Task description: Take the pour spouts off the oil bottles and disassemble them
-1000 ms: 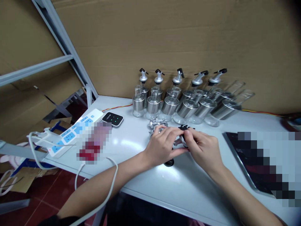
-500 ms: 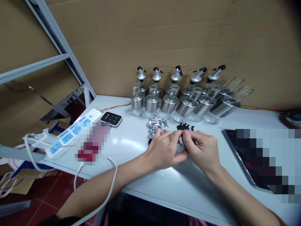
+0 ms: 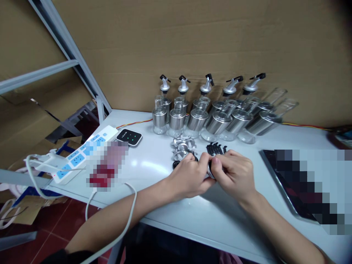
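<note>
My left hand (image 3: 188, 178) and my right hand (image 3: 236, 178) meet over the table, both closed on one small silver-and-black pourer spout part (image 3: 210, 170). Fingers hide most of it; a round silver rim shows between the thumbs. Just beyond my left hand lies a pile of loose silver pourer spouts (image 3: 183, 147), with a black piece (image 3: 176, 164) partly hidden by that hand. Several small black levers (image 3: 216, 148) lie side by side behind my right hand.
Glass bottles with steel sleeves (image 3: 198, 119) stand in rows at the back; several in the rear row carry pourer spouts (image 3: 205, 87). A power strip (image 3: 78, 157) and a small Wi-Fi device (image 3: 129, 136) lie left, a dark tablet (image 3: 286, 190) right. A white cable (image 3: 129, 216) crosses my left forearm.
My hands have shifted slightly left and my right fingers have curled further over the part. A dark side of it shows now. The view has moved a little.
</note>
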The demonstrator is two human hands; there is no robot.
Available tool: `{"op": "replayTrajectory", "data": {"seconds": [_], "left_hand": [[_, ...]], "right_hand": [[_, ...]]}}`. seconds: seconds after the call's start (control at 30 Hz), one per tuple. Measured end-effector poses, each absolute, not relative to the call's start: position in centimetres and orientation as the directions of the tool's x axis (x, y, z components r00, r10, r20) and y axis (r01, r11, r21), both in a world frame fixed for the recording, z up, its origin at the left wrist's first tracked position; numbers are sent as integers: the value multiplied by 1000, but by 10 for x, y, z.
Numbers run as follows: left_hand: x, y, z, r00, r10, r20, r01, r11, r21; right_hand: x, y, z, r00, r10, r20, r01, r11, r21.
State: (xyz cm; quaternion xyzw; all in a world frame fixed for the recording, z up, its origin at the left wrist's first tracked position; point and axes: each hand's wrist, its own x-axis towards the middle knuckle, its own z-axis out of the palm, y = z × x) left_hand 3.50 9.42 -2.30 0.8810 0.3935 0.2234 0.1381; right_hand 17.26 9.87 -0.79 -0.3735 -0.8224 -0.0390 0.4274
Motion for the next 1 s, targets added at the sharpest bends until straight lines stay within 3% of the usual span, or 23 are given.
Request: {"op": "replayTrajectory", "data": {"seconds": [0.2, 0.4, 0.57, 0.67, 0.83, 1.0], "left_hand": [[31, 95, -16, 622, 753, 215, 607, -637, 475], [23, 100, -6, 677, 735, 34, 492, -487, 722], [19, 104, -9, 715, 698, 47, 349, -414, 841], [21, 104, -17, 681, 725, 104, 387, -477, 790], [27, 102, -24, 601, 725, 335, 494, -667, 557], [29, 102, -23, 566, 676, 472, 554, -735, 390]], "right_hand": [[174, 100, -4, -415, 512, 752, 581, 785, -214], [177, 104, -7, -479, 474, 739, 516, 833, -200], [176, 105, -6, -497, 473, 727, 508, 838, -198], [175, 105, -6, -461, 523, 717, 576, 791, -207], [176, 103, -5, -303, 597, 743, 691, 674, -259], [177, 103, -4, -206, 686, 697, 647, 630, -429]]}}
